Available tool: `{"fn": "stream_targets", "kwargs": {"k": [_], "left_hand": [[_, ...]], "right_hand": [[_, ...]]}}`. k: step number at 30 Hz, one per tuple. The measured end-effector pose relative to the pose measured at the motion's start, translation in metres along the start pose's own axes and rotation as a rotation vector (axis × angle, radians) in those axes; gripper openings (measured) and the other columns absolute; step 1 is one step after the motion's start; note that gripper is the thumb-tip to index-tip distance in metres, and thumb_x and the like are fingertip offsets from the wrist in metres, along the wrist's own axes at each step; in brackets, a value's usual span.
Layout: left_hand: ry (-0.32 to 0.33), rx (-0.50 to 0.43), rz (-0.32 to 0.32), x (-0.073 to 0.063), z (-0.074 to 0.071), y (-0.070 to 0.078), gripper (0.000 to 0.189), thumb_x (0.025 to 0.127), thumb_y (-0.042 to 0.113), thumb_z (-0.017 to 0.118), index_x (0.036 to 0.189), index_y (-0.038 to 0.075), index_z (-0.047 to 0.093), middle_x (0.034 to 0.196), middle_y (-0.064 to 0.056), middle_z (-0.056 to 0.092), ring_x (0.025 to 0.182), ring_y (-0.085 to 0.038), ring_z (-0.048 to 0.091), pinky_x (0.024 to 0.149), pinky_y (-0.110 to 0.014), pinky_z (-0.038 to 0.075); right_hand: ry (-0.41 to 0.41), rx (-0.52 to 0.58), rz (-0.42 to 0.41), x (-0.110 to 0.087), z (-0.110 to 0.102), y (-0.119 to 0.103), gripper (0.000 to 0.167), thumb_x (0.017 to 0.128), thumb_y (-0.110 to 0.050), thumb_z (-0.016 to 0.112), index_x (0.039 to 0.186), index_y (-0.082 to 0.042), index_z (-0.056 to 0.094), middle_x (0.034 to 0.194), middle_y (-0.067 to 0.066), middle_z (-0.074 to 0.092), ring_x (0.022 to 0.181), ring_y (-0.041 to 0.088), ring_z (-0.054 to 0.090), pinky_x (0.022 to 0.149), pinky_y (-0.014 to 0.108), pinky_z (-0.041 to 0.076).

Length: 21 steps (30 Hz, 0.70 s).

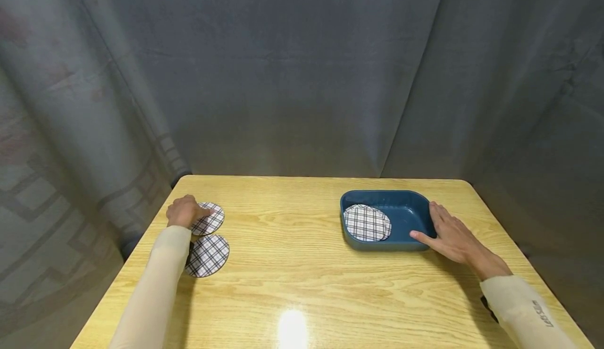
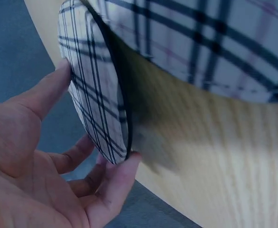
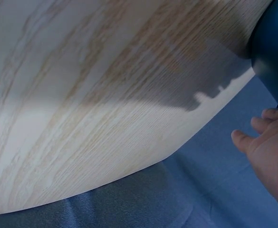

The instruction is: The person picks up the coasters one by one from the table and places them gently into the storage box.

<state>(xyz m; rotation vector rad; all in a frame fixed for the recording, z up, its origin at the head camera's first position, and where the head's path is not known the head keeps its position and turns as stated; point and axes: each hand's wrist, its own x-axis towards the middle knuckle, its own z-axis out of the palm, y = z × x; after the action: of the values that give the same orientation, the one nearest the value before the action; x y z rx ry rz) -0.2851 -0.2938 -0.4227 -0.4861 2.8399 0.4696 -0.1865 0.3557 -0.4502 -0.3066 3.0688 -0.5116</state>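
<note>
My left hand [image 1: 183, 211] is at the table's left side, pinching a round plaid coaster [image 2: 93, 90] with dark check lines. Seen from the left wrist, that coaster stands tilted, thumb on one side and fingertips at its lower edge. A second plaid coaster [image 1: 208, 256] lies flat on the table just nearer to me. On the right, my right hand [image 1: 450, 236] rests against the right end of a blue rectangular bin [image 1: 401, 246], fingers along the outside and thumb stretched over the near rim. Plaid coasters [image 1: 365, 223] lie overlapping at the bin's left end.
The light wooden table [image 1: 283, 270] carries the bin and coasters, with bare wood between them. Grey curtains [image 1: 292, 76] hang behind the table and on both sides. A bright light reflection shows near the front.
</note>
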Motion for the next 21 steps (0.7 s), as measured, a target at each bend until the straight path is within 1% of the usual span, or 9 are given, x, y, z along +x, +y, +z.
{"fn": "stream_targets", "kwargs": {"k": [4, 8, 10, 11, 13, 15, 17, 19, 21], "left_hand": [[-0.007, 0.017, -0.009, 0.004, -0.002, 0.007, 0.051, 0.087, 0.040, 0.075, 0.101, -0.006, 0.058, 0.089, -0.018, 0.055, 0.081, -0.029, 0.049, 0.071, -0.041, 0.046], [-0.030, 0.019, 0.014, 0.006, -0.006, 0.016, 0.041, 0.090, 0.035, 0.072, 0.097, -0.005, 0.063, 0.086, -0.016, 0.058, 0.075, -0.026, 0.052, 0.065, -0.037, 0.046], [-0.057, -0.019, 0.039, 0.006, -0.008, 0.021, 0.032, 0.093, 0.028, 0.068, 0.092, -0.004, 0.062, 0.085, -0.015, 0.058, 0.070, -0.023, 0.053, 0.061, -0.034, 0.048], [-0.072, -0.061, 0.056, 0.006, -0.009, 0.024, 0.027, 0.094, 0.023, 0.065, 0.091, -0.004, 0.063, 0.085, -0.014, 0.058, 0.069, -0.022, 0.053, 0.059, -0.033, 0.050], [-0.121, -0.199, 0.095, 0.005, -0.010, 0.029, 0.021, 0.097, 0.014, 0.059, 0.097, -0.006, 0.063, 0.085, -0.011, 0.057, 0.067, -0.018, 0.054, 0.060, -0.032, 0.055], [-0.187, -0.379, 0.127, 0.005, -0.010, 0.034, 0.023, 0.099, 0.008, 0.054, 0.110, -0.011, 0.060, 0.092, -0.010, 0.055, 0.073, -0.017, 0.055, 0.067, -0.032, 0.058], [-0.247, -0.542, 0.146, 0.003, -0.011, 0.039, 0.032, 0.101, 0.007, 0.051, 0.127, -0.011, 0.054, 0.101, -0.010, 0.055, 0.082, -0.017, 0.056, 0.075, -0.033, 0.059], [-0.286, -0.653, 0.165, 0.003, -0.011, 0.045, 0.039, 0.102, 0.008, 0.049, 0.135, -0.012, 0.048, 0.107, -0.010, 0.054, 0.087, -0.016, 0.056, 0.079, -0.033, 0.059], [-0.308, -0.726, 0.186, 0.002, -0.011, 0.053, 0.040, 0.103, 0.010, 0.048, 0.137, -0.011, 0.046, 0.109, -0.008, 0.052, 0.088, -0.014, 0.056, 0.080, -0.031, 0.058]], "right_hand": [[-0.001, 0.001, 0.006, 0.000, 0.001, 0.000, 0.108, 0.092, -0.060, 0.058, 0.152, 0.015, 0.007, 0.157, 0.039, 0.012, 0.143, 0.057, 0.016, 0.110, 0.073, 0.019], [0.001, 0.004, 0.008, 0.000, 0.000, 0.000, 0.108, 0.092, -0.060, 0.058, 0.153, 0.015, 0.007, 0.157, 0.039, 0.012, 0.144, 0.056, 0.015, 0.110, 0.073, 0.019], [0.006, 0.005, 0.006, 0.000, 0.000, 0.000, 0.108, 0.092, -0.059, 0.058, 0.153, 0.015, 0.007, 0.157, 0.039, 0.012, 0.144, 0.057, 0.016, 0.110, 0.073, 0.019], [0.007, 0.005, 0.005, 0.000, 0.000, -0.001, 0.108, 0.092, -0.059, 0.058, 0.152, 0.015, 0.007, 0.157, 0.039, 0.012, 0.144, 0.057, 0.016, 0.110, 0.073, 0.019], [0.007, 0.004, 0.004, 0.000, 0.000, -0.001, 0.108, 0.092, -0.059, 0.058, 0.152, 0.015, 0.008, 0.157, 0.039, 0.012, 0.143, 0.057, 0.016, 0.110, 0.073, 0.019], [0.005, 0.005, 0.005, -0.001, 0.000, -0.001, 0.108, 0.092, -0.059, 0.058, 0.152, 0.016, 0.007, 0.157, 0.039, 0.012, 0.143, 0.057, 0.016, 0.110, 0.073, 0.019], [0.002, 0.006, 0.009, -0.001, 0.001, -0.001, 0.109, 0.092, -0.059, 0.058, 0.152, 0.015, 0.007, 0.157, 0.039, 0.011, 0.143, 0.057, 0.016, 0.110, 0.073, 0.019], [0.000, 0.006, 0.009, -0.001, 0.001, -0.001, 0.109, 0.092, -0.059, 0.058, 0.152, 0.015, 0.006, 0.157, 0.039, 0.011, 0.144, 0.057, 0.015, 0.111, 0.073, 0.018], [0.001, 0.005, 0.006, 0.000, 0.001, -0.001, 0.109, 0.092, -0.059, 0.058, 0.152, 0.015, 0.006, 0.157, 0.039, 0.011, 0.144, 0.057, 0.015, 0.111, 0.073, 0.019]]}}
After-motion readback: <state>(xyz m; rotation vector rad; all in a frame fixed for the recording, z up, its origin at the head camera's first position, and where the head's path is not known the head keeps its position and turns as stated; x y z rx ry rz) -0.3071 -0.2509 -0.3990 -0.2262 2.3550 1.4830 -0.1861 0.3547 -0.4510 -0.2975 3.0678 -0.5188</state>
